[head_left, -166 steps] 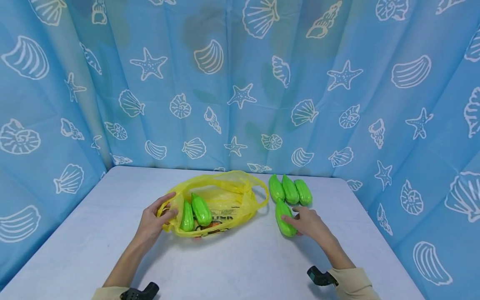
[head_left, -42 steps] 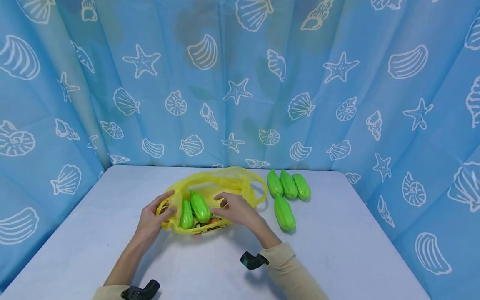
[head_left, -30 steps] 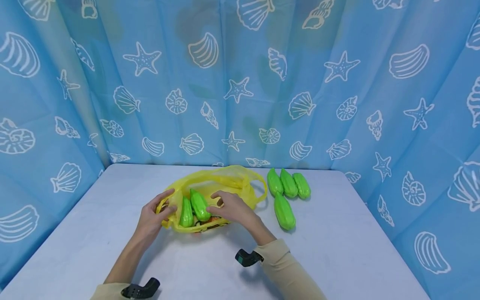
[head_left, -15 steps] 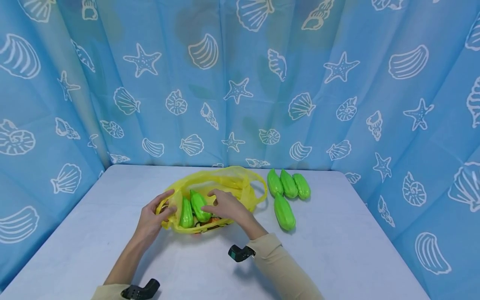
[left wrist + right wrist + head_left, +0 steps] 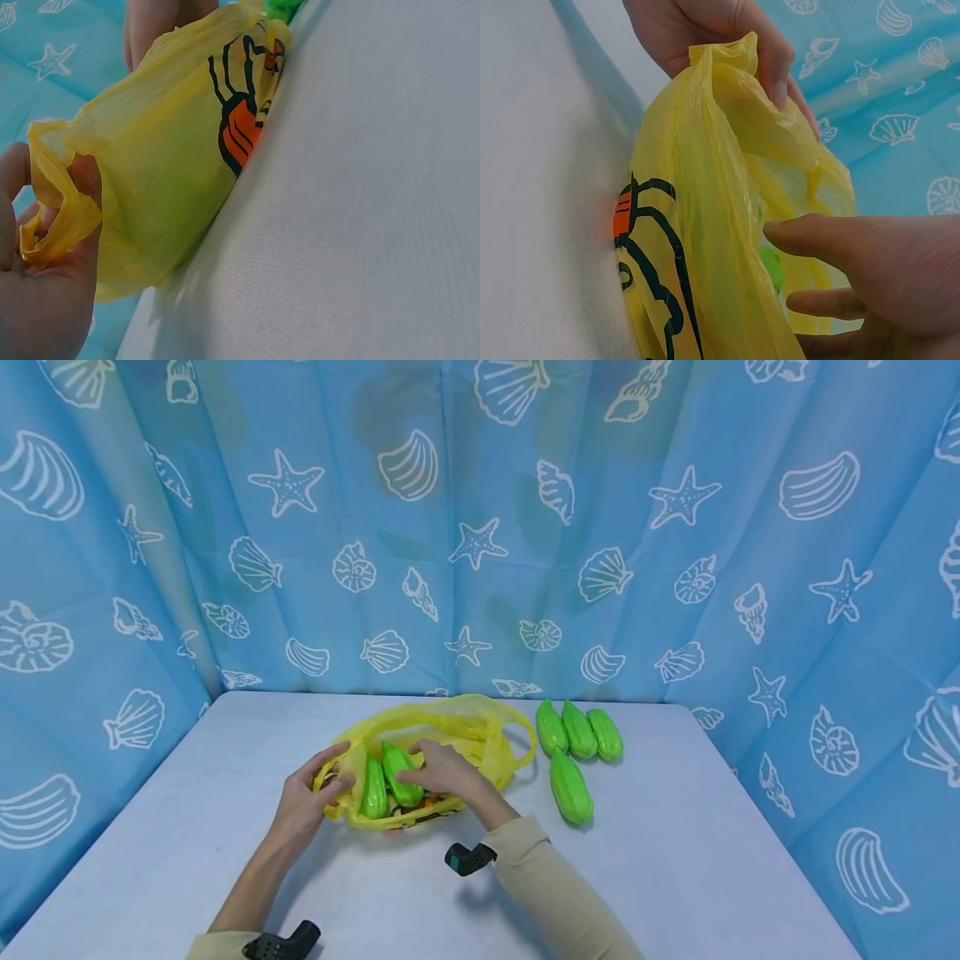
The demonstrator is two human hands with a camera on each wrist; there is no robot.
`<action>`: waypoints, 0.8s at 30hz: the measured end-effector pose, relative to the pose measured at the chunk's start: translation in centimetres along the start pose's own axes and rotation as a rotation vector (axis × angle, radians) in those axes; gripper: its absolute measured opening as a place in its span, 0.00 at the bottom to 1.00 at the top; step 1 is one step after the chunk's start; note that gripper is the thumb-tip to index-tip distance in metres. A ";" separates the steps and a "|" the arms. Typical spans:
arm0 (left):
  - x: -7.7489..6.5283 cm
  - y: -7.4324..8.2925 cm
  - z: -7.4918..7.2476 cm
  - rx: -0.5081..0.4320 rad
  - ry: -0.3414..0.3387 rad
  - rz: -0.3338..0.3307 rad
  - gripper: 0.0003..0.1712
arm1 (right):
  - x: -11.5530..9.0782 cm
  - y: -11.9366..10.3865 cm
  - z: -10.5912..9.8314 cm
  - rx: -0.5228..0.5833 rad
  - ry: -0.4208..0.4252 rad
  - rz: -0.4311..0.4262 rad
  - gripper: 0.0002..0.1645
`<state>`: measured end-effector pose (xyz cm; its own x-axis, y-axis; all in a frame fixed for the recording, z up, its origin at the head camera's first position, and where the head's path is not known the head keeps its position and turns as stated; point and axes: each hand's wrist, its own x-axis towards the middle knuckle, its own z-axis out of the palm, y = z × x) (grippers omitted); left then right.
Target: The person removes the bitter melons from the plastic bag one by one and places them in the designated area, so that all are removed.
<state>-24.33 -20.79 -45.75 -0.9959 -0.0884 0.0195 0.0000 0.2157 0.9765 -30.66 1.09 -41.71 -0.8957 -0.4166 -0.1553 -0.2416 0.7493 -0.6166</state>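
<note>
1. As I watched from beside the tabletop [image 5: 675, 852], the person's left hand [image 5: 302, 793] gripped the left edge of a yellow bag [image 5: 497, 760], the thin plastic bunched between thumb and fingers.
2. Over the bag's mouth reached the right hand [image 5: 446, 770], its thumb and fingers spread apart and not closed round anything. Its thumb was right at the larger green vegetable [image 5: 396, 764], though I could not tell whether skin met surface.
3. That vegetable lay inside the bag, towards its left end, with its pointed tip away from the person. Just beside it, closer to the gripping hand, was a slimmer green vegetable [image 5: 373, 789].
4. The bag sat low and slack, its mouth gaping, with a loop handle [image 5: 532, 737] at the right end and an orange and black print [image 5: 241, 127] on its wall.
5. To the right of the bag, three green vegetables [image 5: 579, 731] stood side by side in a row near the far edge. A fourth green vegetable [image 5: 572, 789] lay nearer the person, its tip at the lower end of the leftmost one.
6. Beyond hung a blue curtain [image 5: 517, 627] patterned with white shells and starfish.
</note>
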 end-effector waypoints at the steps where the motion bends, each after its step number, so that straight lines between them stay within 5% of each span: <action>1: 0.0 0.0 0.0 0.002 0.001 -0.001 0.32 | 0.1 0.0 0.1 0.004 -0.002 0.006 0.38; 24: 0.1 -0.1 0.1 -0.007 0.011 0.005 0.32 | 1.4 -0.5 0.9 0.035 0.011 0.028 0.36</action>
<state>-24.41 -20.74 -45.83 -0.9949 -0.0976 0.0266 0.0056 0.2095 0.9778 -31.43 -0.33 -42.31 -0.9060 -0.3898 -0.1650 -0.2030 0.7422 -0.6387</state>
